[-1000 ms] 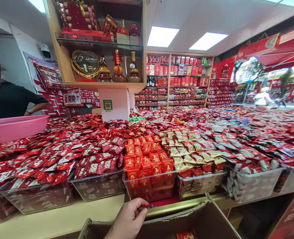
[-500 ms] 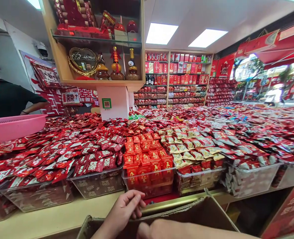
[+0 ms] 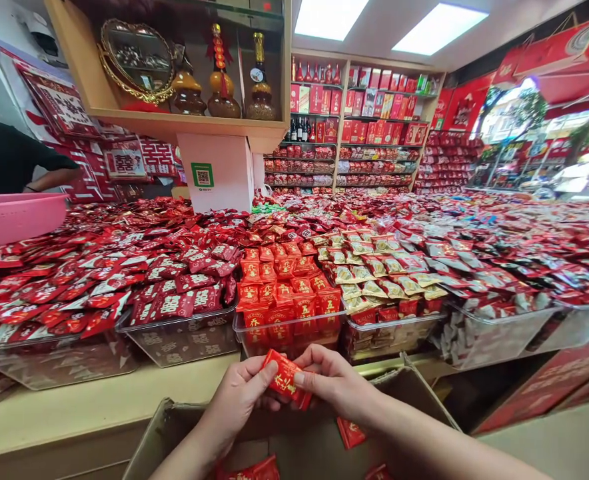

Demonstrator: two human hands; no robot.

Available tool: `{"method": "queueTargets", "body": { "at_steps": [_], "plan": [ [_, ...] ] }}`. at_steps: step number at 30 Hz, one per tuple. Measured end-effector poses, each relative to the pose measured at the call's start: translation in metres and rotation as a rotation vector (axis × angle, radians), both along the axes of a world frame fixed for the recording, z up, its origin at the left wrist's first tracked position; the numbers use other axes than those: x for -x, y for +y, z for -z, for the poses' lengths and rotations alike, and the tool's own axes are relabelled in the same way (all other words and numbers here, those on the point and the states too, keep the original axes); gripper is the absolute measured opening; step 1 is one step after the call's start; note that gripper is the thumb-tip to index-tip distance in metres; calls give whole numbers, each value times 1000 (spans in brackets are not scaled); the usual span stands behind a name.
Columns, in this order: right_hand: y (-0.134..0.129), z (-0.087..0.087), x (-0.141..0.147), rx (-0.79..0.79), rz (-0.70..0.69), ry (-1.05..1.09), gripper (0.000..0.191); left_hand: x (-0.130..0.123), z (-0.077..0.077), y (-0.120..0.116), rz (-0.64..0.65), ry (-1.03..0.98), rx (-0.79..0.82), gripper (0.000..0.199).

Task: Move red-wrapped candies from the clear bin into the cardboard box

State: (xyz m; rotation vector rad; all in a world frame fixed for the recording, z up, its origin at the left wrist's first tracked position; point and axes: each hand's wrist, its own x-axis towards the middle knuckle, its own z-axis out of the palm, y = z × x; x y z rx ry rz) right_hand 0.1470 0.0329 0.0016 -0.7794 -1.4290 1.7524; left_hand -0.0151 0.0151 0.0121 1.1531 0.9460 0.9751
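A small red candy packet with gold lettering is pinched between my two hands. My left hand grips its left end, thumb on top. On its right side my right hand holds it between thumb and fingers. Both hands are above an open cardboard box, where a few loose red packets lie. Just beyond the hands stands a clear plastic bin filled with upright red packets that look like the held one.
More clear bins of wrapped sweets line the counter, including maroon packets and cream-and-red packets. A pink basket stands at the left by a person in dark clothing. A display cabinet overhangs the counter.
My right hand has risen from the box, and a red candy packet now shows between both hands. The view has tilted down, exposing loose packets inside the box.
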Motion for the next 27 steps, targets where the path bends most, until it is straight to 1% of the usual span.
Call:
{"method": "queueTargets", "body": {
  "at_steps": [2,3,4,5,6,8,9,10,11,12,13,16,20,24,27],
  "plan": [
    [-1,-1,0,23,-3,-1,37,-1,-3,-2,-12,-44,29,27],
    [-2,-2,0,11,4,-19,36,-1,-4,-2,-17,-76,56,27],
    [-3,-2,-1,-36,22,-47,34,-2,-4,-2,-25,-111,89,27],
    [-4,-3,-2,-127,55,-92,30,-2,-5,-2,-43,-139,120,29],
    [-5,-4,-4,-261,104,-161,25,-2,-6,-3,-67,-157,146,32],
    [-7,-5,-7,-611,207,-342,17,-2,-8,-4,-105,-176,197,43],
    [-8,-5,-8,-779,231,-426,17,-3,-9,-5,-114,-175,224,47],
    [-8,-5,-9,-909,234,-491,19,-4,-10,-6,-112,-170,248,49],
    [-9,-5,-10,-995,224,-528,21,-5,-11,-7,-109,-176,261,50],
    [-10,-4,-11,-1040,208,-538,22,-6,-13,-8,-113,-191,258,50],
    [-11,-4,-12,-1052,196,-532,23,-7,-15,-9,-123,-207,241,52],
    [-13,-5,-13,-998,221,-512,24,-10,-21,-12,-143,-251,154,59],
    [-15,-8,-14,-971,249,-498,23,-11,-27,-15,-121,-265,115,57],
    [-16,-12,-14,-1012,250,-480,21,-13,-27,-18,-104,-310,111,57],
    [-16,-11,-14,-1003,246,-474,23,-14,-25,-18,-126,-279,93,57]
  ]
}}
